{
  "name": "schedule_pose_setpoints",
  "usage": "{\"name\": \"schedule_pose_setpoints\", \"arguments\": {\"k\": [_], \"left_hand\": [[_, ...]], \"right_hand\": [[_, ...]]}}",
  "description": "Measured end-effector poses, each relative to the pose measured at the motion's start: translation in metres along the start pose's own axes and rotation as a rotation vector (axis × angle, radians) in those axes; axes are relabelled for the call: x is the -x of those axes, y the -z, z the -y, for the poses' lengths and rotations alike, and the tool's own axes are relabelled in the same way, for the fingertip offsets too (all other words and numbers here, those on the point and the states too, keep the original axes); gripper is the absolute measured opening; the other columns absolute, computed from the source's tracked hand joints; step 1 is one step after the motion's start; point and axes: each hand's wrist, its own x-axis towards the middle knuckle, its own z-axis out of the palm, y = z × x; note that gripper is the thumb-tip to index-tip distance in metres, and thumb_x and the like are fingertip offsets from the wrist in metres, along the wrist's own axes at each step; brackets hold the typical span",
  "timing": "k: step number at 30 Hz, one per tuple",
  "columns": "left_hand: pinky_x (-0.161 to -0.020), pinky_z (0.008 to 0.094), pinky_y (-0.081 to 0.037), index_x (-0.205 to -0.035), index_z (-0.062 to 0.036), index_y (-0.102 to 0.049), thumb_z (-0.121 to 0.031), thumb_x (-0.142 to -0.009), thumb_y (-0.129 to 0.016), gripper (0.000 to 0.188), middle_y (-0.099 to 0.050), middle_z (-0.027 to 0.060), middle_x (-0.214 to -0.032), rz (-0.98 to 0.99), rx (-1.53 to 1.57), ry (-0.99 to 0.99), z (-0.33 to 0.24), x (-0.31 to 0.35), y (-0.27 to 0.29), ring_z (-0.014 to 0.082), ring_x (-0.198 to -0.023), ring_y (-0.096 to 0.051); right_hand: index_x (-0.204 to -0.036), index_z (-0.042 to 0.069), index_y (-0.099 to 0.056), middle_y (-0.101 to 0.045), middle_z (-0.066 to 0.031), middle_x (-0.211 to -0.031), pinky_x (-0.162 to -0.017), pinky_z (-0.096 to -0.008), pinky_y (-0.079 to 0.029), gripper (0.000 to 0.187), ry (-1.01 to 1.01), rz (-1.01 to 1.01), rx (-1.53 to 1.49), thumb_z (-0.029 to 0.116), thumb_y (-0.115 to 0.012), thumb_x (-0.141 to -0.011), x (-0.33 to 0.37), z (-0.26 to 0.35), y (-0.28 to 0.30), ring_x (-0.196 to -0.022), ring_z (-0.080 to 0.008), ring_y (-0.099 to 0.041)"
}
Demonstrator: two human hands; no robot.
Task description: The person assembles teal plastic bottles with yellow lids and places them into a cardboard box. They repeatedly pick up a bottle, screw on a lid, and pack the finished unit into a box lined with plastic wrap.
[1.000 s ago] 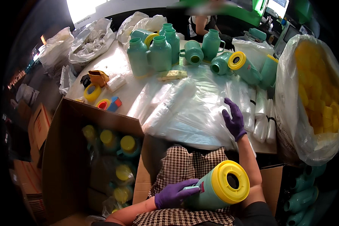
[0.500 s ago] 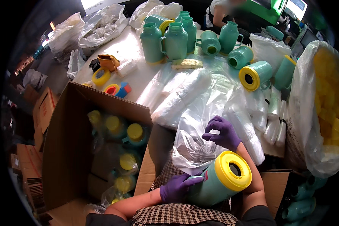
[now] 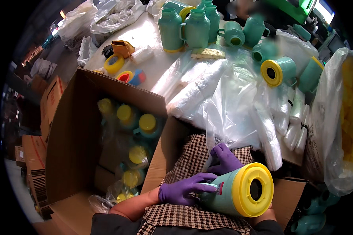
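A green thermos flask body [image 3: 225, 191] with a yellow ring base lies tilted across my lap, the ring facing up and right. My left hand [image 3: 180, 190], in a purple glove, grips the flask at its handle side. Just beyond the flask, my right hand [image 3: 226, 159], also purple-gloved, is closed on the gathered near edge of a clear plastic bag [image 3: 233, 113]. The flask hides part of the right hand and most of its forearm. The bag stretches from my fingers up over the table edge.
To the left stands an open cardboard box [image 3: 106, 88] holding several bagged flasks with yellow caps [image 3: 148, 122]. More green flasks [image 3: 197, 31] stand and lie at the table's back. Rolled plastic bags [image 3: 200, 84], tape rolls [image 3: 114, 64] and a sack of yellow parts [image 3: 351, 113] surround the workspace.
My right hand has come down and closed on the bag's edge, pulling it taut toward me. The flask has shifted slightly right in my left hand. The view has tilted downward.
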Motion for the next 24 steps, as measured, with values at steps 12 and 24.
{"name": "schedule_pose_setpoints", "arguments": {"k": [12,24], "left_hand": [[-0.096,0.0317,-0.052,-0.123,0.0017,-0.065,-0.023,-0.099,-0.067,0.034,-0.071,0.0095,-0.11,-0.839,0.049,0.257,0.011,-0.032,0.039,0.0161,-0.105,-0.066],[-0.097,0.0326,-0.049,-0.124,-0.0017,-0.06,-0.026,-0.106,-0.055,0.03,-0.067,0.0057,-0.115,-0.748,0.203,0.108,0.082,-0.068,0.11,0.0148,-0.106,-0.062]], "right_hand": [[-0.129,0.0,-0.058,-0.068,-0.0066,-0.118,-0.097,-0.0318,-0.052,0.029,-0.049,-0.279,-1.264,0.007,-0.058,-0.101,-0.025,-0.009,-0.006,-0.106,-0.0163,-0.065],[-0.14,0.014,-0.048,-0.068,-0.0169,-0.114,-0.094,-0.0489,-0.056,0.035,0.038,-0.531,-1.802,0.022,-0.05,-0.106,-0.028,-0.011,0.023,-0.105,-0.0312,-0.068]]}}
